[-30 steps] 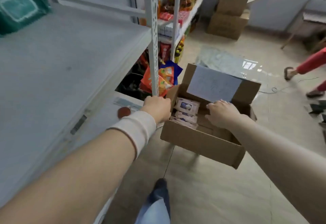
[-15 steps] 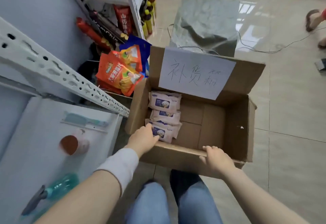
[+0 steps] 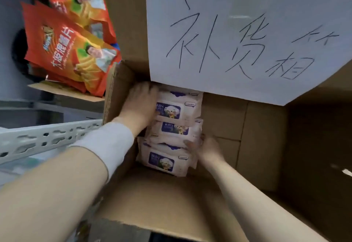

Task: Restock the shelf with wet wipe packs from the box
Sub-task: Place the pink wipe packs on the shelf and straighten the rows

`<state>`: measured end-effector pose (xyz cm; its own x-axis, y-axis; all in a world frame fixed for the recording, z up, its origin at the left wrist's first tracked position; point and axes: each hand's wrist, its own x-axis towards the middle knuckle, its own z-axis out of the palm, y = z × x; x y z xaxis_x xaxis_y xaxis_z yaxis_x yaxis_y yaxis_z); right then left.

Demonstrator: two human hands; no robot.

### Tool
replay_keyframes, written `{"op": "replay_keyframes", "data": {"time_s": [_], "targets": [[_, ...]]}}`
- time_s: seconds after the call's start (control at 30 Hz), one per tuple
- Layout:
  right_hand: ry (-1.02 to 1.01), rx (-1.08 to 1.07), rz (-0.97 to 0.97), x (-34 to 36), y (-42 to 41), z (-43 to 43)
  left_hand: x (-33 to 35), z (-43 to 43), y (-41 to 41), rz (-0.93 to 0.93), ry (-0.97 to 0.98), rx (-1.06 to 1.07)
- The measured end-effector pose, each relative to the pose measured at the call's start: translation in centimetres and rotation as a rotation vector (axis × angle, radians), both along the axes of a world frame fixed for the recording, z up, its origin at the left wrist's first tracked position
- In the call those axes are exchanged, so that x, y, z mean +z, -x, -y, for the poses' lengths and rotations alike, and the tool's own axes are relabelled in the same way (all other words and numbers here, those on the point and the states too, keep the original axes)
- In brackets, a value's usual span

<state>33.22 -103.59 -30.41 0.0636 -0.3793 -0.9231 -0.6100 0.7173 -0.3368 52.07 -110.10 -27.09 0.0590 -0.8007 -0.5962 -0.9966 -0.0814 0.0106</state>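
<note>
Three wet wipe packs [image 3: 172, 132] lie in the box [image 3: 264, 137]; left hand [image 3: 140, 106] grips the farthest, right hand [image 3: 209, 147] pinches the middle.

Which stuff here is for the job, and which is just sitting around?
For the job: wet wipe packs, cardboard box, left hand and right hand holding the packs.
Just sitting around: orange snack bags, paper sign on the box flap.
</note>
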Motion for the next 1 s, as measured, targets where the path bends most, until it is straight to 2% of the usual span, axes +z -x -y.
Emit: {"op": "replay_keyframes", "data": {"time_s": [0.17, 0.37, 0.43, 0.53, 0.63, 0.73, 0.83, 1.0], "targets": [[0.049, -0.234, -0.053, -3.7, -1.5, 0.5, -2.4, 1.6, -1.0, 0.054, -0.051, -0.103], [-0.084, -0.311, -0.096, -4.9, -1.6, 0.8, -1.5, 2.0, -1.7, -0.102, -0.178, -0.145], [-0.165, -0.286, -0.085, -4.8, -1.6, 1.4, -1.0, 1.8, -1.7, -0.183, -0.161, -0.072], [-0.208, -0.247, -0.044, -4.2, -1.6, 1.7, 0.1, 1.2, -1.7, -0.351, -0.169, 0.167], [-0.204, -0.329, 0.04, -2.3, -2.2, 0.8, 1.5, 0.1, -1.7, -0.466, -0.154, 0.357], [-0.14, -0.481, 0.084, 0.1, -2.2, -0.6, 3.8, -1.5, -1.5, -0.52, -0.114, 0.411], [-0.096, -0.559, 0.034, 3.2, -0.2, -2.2, 7.1, -3.8, -1.6, -0.547, -0.081, 0.448], [-0.069, -0.487, 0.029, 10.6, 6.5, -5.8, 14.6, -10.0, -0.9, -0.539, 0.038, 0.544]]}}
